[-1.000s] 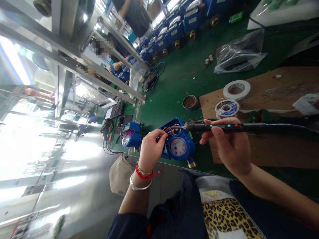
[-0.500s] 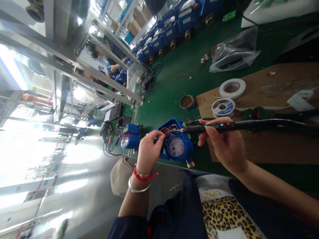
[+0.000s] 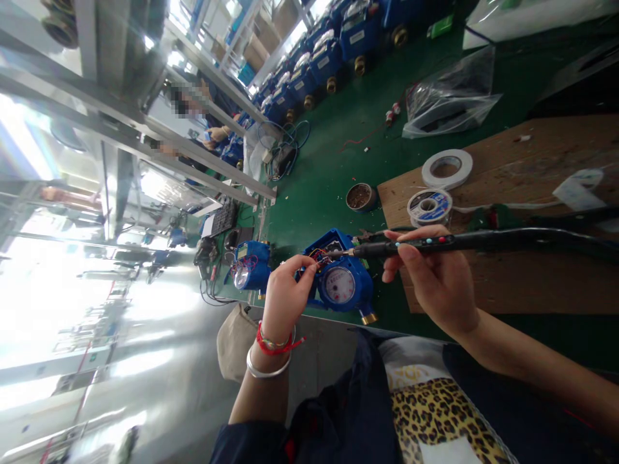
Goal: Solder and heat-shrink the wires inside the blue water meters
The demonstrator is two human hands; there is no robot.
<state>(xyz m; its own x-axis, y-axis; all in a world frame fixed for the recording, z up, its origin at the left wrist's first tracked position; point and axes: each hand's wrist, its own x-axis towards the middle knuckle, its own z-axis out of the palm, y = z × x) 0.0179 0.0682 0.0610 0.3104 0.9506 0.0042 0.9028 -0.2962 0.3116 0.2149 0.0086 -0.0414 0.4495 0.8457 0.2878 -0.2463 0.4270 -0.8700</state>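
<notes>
A blue water meter point(image 3: 344, 281) with a round dial and an opened top sits at the near edge of the green bench. My left hand point(image 3: 285, 293) is closed in a pinch on the thin coloured wires point(image 3: 316, 256) at the meter's open top. My right hand point(image 3: 438, 277) is wrapped round a black soldering iron point(image 3: 435, 243), held level, with its tip at those wires. A thick black cable runs from the iron off to the right.
A second blue meter point(image 3: 249, 270) stands left of the first. A wooden board point(image 3: 522, 167) carries a solder spool point(image 3: 429, 206) and a white tape roll point(image 3: 447, 168). A small tin point(image 3: 360, 196), a plastic bag point(image 3: 449, 103), and a row of blue meters point(image 3: 319, 61) lie farther back. Another person sits behind the metal frame.
The view has drifted slightly; both hands stay at the meter, and the iron's tip has edged a little left toward the wires.
</notes>
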